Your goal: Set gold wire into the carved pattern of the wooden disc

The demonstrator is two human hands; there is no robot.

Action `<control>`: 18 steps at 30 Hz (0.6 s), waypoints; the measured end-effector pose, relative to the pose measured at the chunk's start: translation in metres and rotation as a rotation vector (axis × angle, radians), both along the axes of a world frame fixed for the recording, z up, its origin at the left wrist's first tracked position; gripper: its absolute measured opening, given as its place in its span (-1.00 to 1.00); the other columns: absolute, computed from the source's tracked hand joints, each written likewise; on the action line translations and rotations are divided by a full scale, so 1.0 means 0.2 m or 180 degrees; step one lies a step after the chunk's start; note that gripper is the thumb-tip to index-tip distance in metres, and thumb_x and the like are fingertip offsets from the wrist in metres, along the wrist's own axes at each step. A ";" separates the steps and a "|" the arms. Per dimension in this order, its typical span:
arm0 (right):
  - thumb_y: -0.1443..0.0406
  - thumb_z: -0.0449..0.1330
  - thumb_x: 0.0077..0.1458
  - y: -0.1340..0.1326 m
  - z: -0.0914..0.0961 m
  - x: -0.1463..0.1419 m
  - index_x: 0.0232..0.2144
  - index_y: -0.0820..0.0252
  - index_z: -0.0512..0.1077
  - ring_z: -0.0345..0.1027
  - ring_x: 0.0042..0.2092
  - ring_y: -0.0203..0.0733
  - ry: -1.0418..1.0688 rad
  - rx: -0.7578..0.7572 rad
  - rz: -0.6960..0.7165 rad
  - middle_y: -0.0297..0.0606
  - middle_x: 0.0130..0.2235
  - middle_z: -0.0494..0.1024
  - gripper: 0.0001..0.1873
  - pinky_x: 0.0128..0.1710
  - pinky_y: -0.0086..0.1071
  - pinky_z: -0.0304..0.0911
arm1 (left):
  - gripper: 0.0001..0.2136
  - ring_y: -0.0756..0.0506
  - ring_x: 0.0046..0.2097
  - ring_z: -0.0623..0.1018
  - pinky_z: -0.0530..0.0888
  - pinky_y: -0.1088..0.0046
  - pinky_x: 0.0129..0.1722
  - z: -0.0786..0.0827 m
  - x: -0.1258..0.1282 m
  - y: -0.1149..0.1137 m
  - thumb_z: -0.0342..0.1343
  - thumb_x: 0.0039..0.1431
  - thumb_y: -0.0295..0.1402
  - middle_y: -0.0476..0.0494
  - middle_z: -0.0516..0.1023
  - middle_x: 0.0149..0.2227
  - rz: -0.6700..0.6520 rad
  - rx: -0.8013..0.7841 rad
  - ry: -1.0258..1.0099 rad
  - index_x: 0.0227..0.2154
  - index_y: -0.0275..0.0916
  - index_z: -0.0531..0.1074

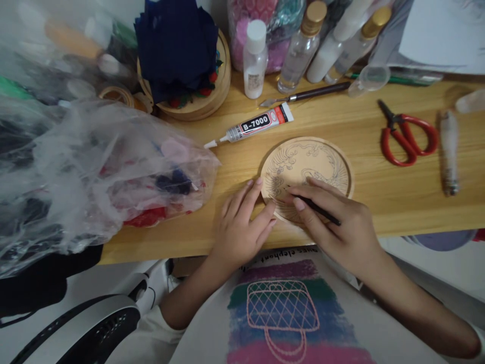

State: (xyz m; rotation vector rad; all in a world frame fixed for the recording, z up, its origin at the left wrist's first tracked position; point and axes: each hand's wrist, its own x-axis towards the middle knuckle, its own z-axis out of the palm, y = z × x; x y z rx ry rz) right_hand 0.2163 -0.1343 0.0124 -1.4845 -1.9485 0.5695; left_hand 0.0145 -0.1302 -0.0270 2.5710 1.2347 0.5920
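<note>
A round wooden plate (299, 151) with a raised rim lies on the table, its face covered in fine dark line drawing of curls and feather-like strokes. My right hand (337, 217) pinches a thin black pen (320, 209) over the plate's lower middle; whether its tip touches the wood I cannot tell. At the plate's left rim is my left hand (246, 217), fingers stretched and apart, with the thumb and a fingertip against the edge. Above the plate a B-7000 glue tube (253, 125) lies on its side.
Red-handled cutters (407, 136) lie on the right beside a clear, narrow object (449, 151). Bottles (254, 60) and a dark-handled palette knife (318, 93) line the back. Plastic bags (113, 162) cover the left; dark blue fabric (174, 45) sits on a round wooden piece (223, 86).
</note>
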 end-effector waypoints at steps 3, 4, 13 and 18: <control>0.38 0.18 0.22 0.00 0.00 0.00 -0.05 0.07 0.50 0.58 -0.06 -0.11 -0.0011 -0.0039 -0.0005 -0.30 -0.13 0.68 -0.74 0.17 -0.05 0.40 | -0.75 -0.30 0.27 0.37 0.45 0.10 0.08 0.00 0.00 0.00 -0.02 0.41 -0.24 -0.37 0.34 0.26 -0.0023 0.0000 0.0001 0.00 -0.20 0.44; 0.38 0.17 0.22 0.00 0.00 0.00 -0.05 0.06 0.50 0.59 -0.07 -0.12 0.0002 -0.0043 0.0004 -0.31 -0.12 0.68 -0.73 0.17 -0.05 0.40 | -0.75 -0.30 0.27 0.37 0.45 0.10 0.08 0.00 0.00 0.00 -0.02 0.41 -0.24 -0.37 0.34 0.26 -0.0022 -0.0002 -0.0004 0.00 -0.20 0.44; 0.35 0.19 0.23 0.00 0.00 0.01 -0.01 0.01 0.50 0.55 -0.06 -0.11 0.0321 -0.0004 -0.0071 -0.24 -0.10 0.64 -0.70 0.02 -0.13 0.46 | -0.72 -0.29 0.28 0.38 0.41 0.13 0.11 0.01 -0.01 0.00 -0.02 0.41 -0.25 -0.40 0.37 0.25 -0.0038 0.0010 0.0031 0.04 -0.26 0.42; 0.37 0.23 0.20 -0.01 0.00 0.00 -0.04 0.07 0.50 0.56 -0.11 -0.11 0.0101 0.0104 -0.0047 -0.21 -0.15 0.65 -0.73 -0.10 -0.19 0.50 | -0.72 -0.33 0.25 0.39 0.40 0.11 0.10 0.01 0.00 0.00 -0.02 0.40 -0.27 -0.43 0.38 0.24 -0.0033 -0.0007 0.0056 0.01 -0.29 0.45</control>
